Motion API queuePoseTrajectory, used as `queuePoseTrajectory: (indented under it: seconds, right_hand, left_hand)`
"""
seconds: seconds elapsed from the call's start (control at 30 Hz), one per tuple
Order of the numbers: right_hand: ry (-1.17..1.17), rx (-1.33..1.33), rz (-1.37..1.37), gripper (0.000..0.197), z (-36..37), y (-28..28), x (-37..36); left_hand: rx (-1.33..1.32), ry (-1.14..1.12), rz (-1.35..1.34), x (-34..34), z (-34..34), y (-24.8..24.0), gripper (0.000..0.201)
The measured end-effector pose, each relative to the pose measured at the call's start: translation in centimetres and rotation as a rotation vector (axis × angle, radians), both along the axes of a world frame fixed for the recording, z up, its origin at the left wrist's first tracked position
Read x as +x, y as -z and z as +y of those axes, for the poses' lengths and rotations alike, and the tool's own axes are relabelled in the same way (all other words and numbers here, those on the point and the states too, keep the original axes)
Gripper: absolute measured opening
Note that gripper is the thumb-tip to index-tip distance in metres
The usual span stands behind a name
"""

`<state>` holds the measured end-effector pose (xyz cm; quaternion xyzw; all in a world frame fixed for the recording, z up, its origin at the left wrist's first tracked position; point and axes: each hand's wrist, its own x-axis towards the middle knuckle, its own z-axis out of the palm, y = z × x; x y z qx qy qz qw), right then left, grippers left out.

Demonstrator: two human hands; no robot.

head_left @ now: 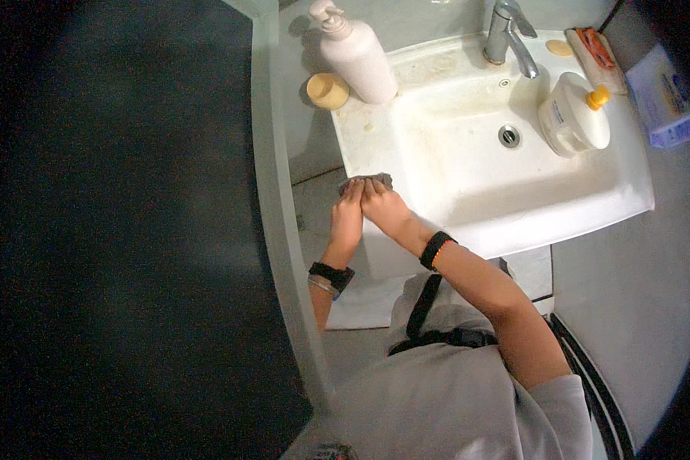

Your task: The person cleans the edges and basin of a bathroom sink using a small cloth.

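Observation:
At the left rim of the white sink (pixel 475 234), my two hands are side by side, close together. My left hand (pixel 348 218) and my right hand (pixel 385 208) are both closed, with their fingers pressed on a dark grey cloth (pixel 382 179). Most of the cloth is hidden under the fingers; a crumpled edge shows beyond them. Beyond the hands, a white pump bottle (pixel 360 61) stands on the sink's back left corner. A small yellow cup-like container (pixel 326 91) is just left of it.
Inside the basin, a white bottle with a yellow cap (pixel 563 115) leans at the right of the drain (pixel 509 136). The faucet (pixel 498 38) rises at the back. A soap bar (pixel 559 48), an orange item (pixel 594 49) and a blue-white packet (pixel 661 100) lie right. A dark panel (pixel 153 230) borders my left.

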<state>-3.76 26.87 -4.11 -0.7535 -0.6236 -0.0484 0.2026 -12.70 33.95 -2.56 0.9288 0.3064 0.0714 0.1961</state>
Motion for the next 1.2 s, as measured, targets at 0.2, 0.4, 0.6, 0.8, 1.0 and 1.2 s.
queuePoseTrajectory:
  seconds: [0.2, 0.4, 0.6, 0.8, 1.0, 1.2]
  right_hand:
    - [-0.009, 0.038, -0.113, 0.025, 2.8, -0.6, 1.9]
    - [0.078, 0.108, -0.012, 0.025, 6.1, 0.7, 2.8]
    - [0.051, 0.033, 0.027, 0.023, 3.2, -0.6, 2.1]
    - [0.042, 0.136, 0.003, 0.032, 1.3, 1.3, 0.7]
    - [0.072, 0.112, 0.039, 0.027, 5.6, 0.7, 3.9]
    - [0.069, 0.089, 0.071, 0.024, 6.2, 0.8, 4.6]
  left_hand:
    - [0.035, -0.036, -0.104, 1.9, 2.9, 0.1, 0.033]
    - [0.077, -0.023, -0.083, 3.9, 6.0, 0.2, 0.032]
    - [0.032, 0.003, -0.082, 2.7, 3.6, 0.0, 0.034]
    - [0.041, 0.052, -0.066, 0.9, 1.6, 0.3, 0.038]
    - [0.044, -0.029, -0.062, 5.0, 5.2, -0.5, 0.033]
    - [0.013, -0.029, -0.058, 5.8, 6.1, 0.2, 0.032]
